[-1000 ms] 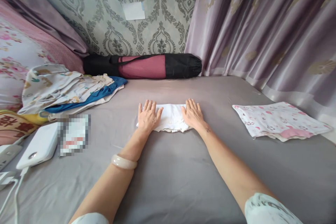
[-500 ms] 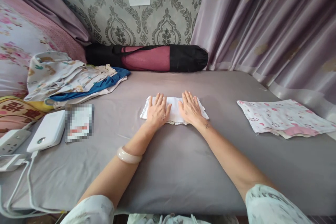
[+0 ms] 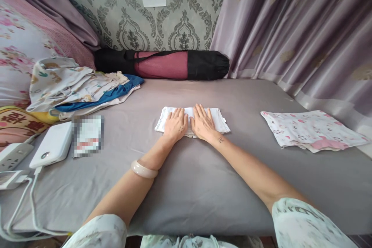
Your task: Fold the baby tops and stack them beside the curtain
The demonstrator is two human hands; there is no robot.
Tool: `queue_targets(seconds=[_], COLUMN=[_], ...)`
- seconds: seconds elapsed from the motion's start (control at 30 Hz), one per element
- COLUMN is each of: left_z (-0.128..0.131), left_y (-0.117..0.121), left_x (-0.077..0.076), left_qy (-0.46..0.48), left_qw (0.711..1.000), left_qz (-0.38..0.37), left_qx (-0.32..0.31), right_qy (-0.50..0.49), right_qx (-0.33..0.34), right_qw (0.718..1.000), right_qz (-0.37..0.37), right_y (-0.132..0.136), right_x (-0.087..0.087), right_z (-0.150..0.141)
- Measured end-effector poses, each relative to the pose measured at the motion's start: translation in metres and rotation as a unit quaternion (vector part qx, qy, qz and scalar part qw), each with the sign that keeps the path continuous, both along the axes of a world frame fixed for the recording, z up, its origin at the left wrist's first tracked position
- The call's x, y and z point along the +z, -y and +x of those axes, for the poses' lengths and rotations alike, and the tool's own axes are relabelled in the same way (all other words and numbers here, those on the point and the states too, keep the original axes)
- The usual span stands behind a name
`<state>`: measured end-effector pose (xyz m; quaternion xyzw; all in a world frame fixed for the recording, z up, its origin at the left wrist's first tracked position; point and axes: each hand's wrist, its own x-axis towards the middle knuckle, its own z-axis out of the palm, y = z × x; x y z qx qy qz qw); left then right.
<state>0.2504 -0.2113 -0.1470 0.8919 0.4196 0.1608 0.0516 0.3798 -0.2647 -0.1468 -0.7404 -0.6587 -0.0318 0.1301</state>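
Observation:
A small folded white cloth (image 3: 219,118) lies flat on the grey sheet (image 3: 186,186), in front of me. My left hand (image 3: 175,124) rests palm down on its left half, fingers stretched out. On the right half my right hand (image 3: 202,123) also lies flat and open, its thumb close to the left hand's thumb. The middle of the cloth is partly hidden under both hands. To the right is a folded white cloth with pink prints (image 3: 314,130), apart from my hands.
A pile of printed and blue clothes (image 3: 75,85) sits at the left. Nearer are a white power bank (image 3: 54,143), a blurred-out packet (image 3: 88,135), a power strip (image 3: 14,157) and white cables (image 3: 33,197). A rolled mat in a black bag (image 3: 161,64) lies along the wall.
Both hands have slid inward over the white cloth, from its outer ends to near its middle, staying flat. The view tilted downward at first, then held nearly still.

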Motion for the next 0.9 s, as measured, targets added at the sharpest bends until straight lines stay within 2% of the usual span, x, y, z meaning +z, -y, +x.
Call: queue_targets(seconds=[0.07, 0.17, 0.37, 0.5, 0.57, 0.63, 0.7, 0.77, 0.83, 0.9], left_z=[-0.001, -0.002, -0.001, -0.004, -0.012, -0.024, -0.039, -0.051, -0.058, -0.059], left_y=[-0.002, -0.005, -0.010, -0.018, -0.027, -0.037, -0.049, -0.060, -0.067, -0.070], left_x=[0.002, 0.001, -0.014, -0.015, -0.008, 0.001, 0.010, 0.015, 0.017, 0.018], left_qy=[0.035, 0.050, 0.046, 0.069, 0.085, 0.075, 0.013, -0.046, -0.073, -0.072], left_qw=[0.999, 0.997, 0.998, 0.997, 0.996, 0.995, 0.990, 0.975, 0.960, 0.952], left_qz=[0.012, 0.015, -0.004, -0.009, -0.003, 0.007, -0.009, -0.074, -0.136, -0.173], left_qx=[0.039, 0.056, 0.047, 0.027, 0.028, 0.066, 0.141, 0.205, 0.233, 0.241], right_qy=[0.003, -0.012, -0.037, -0.100, -0.131, -0.131, -0.111, -0.097, -0.095, -0.102], right_qx=[0.035, 0.063, 0.073, 0.087, 0.050, -0.035, -0.138, -0.216, -0.254, -0.264], right_qw=[0.999, 0.998, 0.997, 0.991, 0.989, 0.989, 0.984, 0.968, 0.955, 0.951], right_qz=[0.012, -0.003, 0.015, 0.030, 0.055, 0.058, -0.009, -0.080, -0.120, -0.128], right_y=[-0.001, -0.002, -0.006, -0.011, -0.010, -0.001, 0.013, 0.028, 0.037, 0.040], right_x=[0.002, -0.001, -0.012, -0.006, 0.004, 0.015, 0.025, 0.031, 0.031, 0.027], right_z=[-0.008, -0.017, -0.020, -0.003, 0.022, 0.056, 0.091, 0.117, 0.129, 0.128])
